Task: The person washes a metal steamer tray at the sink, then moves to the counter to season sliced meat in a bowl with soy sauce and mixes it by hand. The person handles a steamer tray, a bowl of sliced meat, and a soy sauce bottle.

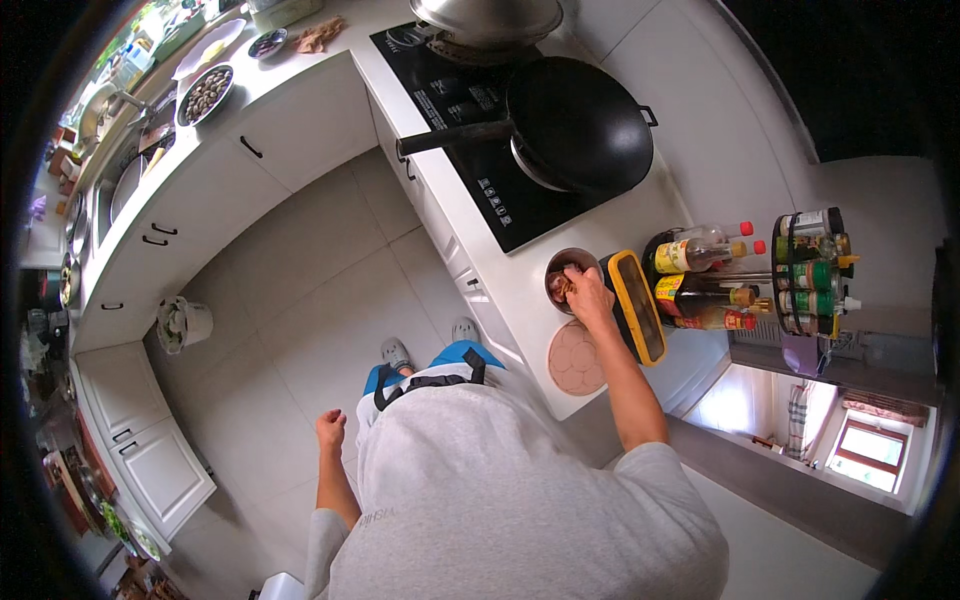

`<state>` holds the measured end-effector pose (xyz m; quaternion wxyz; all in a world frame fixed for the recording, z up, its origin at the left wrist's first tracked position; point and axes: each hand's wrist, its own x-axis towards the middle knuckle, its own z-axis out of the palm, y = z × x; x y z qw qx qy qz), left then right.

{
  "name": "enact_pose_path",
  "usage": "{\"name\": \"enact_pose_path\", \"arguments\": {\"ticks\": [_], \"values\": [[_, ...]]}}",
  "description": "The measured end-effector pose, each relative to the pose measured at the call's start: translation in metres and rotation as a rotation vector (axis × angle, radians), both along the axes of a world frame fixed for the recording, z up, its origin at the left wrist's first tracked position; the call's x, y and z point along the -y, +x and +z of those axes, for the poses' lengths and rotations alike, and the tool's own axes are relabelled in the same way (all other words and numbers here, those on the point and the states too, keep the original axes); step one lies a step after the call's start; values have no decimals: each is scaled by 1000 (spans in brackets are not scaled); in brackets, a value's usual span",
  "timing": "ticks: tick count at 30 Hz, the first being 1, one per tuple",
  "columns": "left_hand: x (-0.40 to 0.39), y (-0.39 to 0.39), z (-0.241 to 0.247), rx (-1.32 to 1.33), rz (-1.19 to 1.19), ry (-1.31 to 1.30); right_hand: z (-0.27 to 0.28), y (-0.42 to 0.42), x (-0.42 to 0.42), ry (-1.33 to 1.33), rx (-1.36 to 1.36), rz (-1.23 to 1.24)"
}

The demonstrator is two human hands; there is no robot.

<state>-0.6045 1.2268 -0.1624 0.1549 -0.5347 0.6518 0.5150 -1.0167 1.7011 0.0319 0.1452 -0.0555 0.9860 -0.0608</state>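
Note:
My right hand reaches into a round metal bowl on the countertop. Its fingers touch dark reddish-brown pieces, possibly meat, in the bowl; whether they grip any is hidden. A round pink mat with a circle pattern lies beside the bowl, below my forearm. On the bowl's other side stands a long black container with a yellow rim. My left hand hangs beside my body over the floor, fingers curled in, with nothing visible in it.
A black wok sits on the black cooktop, its handle pointing left. Behind it is a lidded metal pot. Bottles and a spice rack stand right. A bowl of dark round pieces and a floor bin are left.

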Motion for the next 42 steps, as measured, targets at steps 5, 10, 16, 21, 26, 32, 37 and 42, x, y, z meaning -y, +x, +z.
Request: {"name": "enact_pose_path", "arguments": {"ticks": [5, 10, 16, 21, 26, 32, 37, 42], "values": [[-9, 18, -9, 65, 43, 51, 0, -1, 5, 66, 24, 33], [-12, 18, -14, 24, 17, 27, -18, -11, 3, 131, -93, 137], [-12, 11, -26, -55, 22, -2, 0, -14, -5, -35, -115, -62], [-18, 12, -27, -47, 43, 28, 17, -18, -20, -111, -75, -166], [-25, 18, -24, -15, 48, 52, 3, -24, -30, -55, 29, -207], [-26, 34, -27, -22, 52, 12, 13, -15, -3, 69, -46, -68], [-33, 35, -17, -36, 79, 25, -9, -13, 8, 114, -70, 27], [-38, 43, -17, -24, 98, 14, -7, -13, 5, -10, 29, -38]]}}
